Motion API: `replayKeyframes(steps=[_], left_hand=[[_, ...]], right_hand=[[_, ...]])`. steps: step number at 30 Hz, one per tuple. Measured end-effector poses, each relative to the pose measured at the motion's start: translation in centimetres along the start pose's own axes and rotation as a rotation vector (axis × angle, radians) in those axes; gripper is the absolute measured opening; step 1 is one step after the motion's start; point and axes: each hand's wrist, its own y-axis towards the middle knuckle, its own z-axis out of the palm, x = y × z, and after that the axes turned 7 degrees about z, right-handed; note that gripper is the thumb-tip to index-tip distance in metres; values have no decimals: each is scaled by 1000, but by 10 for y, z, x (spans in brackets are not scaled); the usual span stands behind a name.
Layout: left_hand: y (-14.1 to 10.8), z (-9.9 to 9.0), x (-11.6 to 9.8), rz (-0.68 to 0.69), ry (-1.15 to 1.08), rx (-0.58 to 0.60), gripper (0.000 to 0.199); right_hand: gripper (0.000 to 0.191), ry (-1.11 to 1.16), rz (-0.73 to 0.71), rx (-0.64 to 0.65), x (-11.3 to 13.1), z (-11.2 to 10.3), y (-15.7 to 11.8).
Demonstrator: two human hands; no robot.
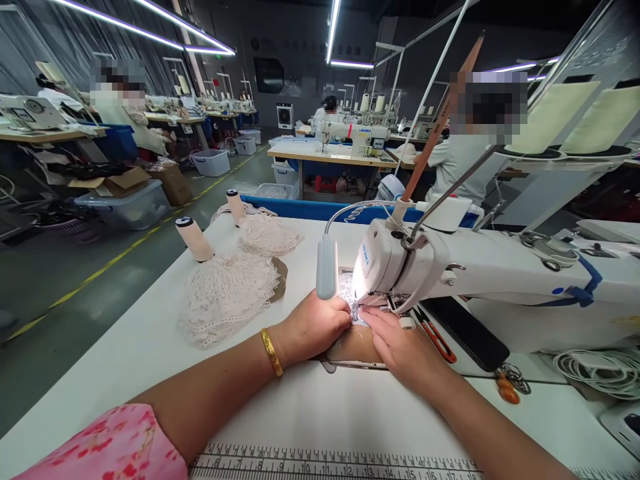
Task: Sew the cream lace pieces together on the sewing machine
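White lace fabric (345,285) lies under the needle of the white sewing machine (380,260), lit by the lamp. My left hand (320,325), with a gold bangle at the wrist, is closed at the near left edge of the lace, thumb and fingers pinched together. My right hand (400,343) rests beside the needle on the right; its fingers are stretched out and press on the cloth. Under both hands is a brown plate (353,345) in the table top. The machine head and my fingers hide part of the lace.
Cream lace pieces (230,297) and a thread cone (194,239) lie at left. Red-handled snips (436,337), a black phone (465,333) and keys (515,380) lie right of the needle. A lamp (327,270) hangs close above my left hand. A ruler strip (325,463) runs along the front.
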Motion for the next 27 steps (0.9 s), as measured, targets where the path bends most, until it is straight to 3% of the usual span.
replayKeyframes(steps=[7, 13, 16, 20, 22, 25, 27], left_hand=[[-4, -9, 0, -86, -58, -23, 17], [-6, -13, -3, -238, 51, 105, 28], [-4, -19, -6, -224, 180, 152, 22], [-2, -36, -4, -200, 212, 91, 34], [-2, -42, -1, -175, 145, 64, 25], [-6, -45, 3, -135, 9, 120, 12], [-8, -44, 3, -195, -30, 169, 8]], right_hand=[[46, 1, 13, -5, 0, 3, -3], [40, 89, -59, -43, 10, -3, -2], [36, 139, -127, -95, 18, -8, 0], [35, 282, -200, -134, 30, -10, 4], [37, 335, -220, -115, 35, -10, 6], [40, 372, -247, -9, 42, -9, 7], [38, 403, -259, 35, 44, -7, 6]])
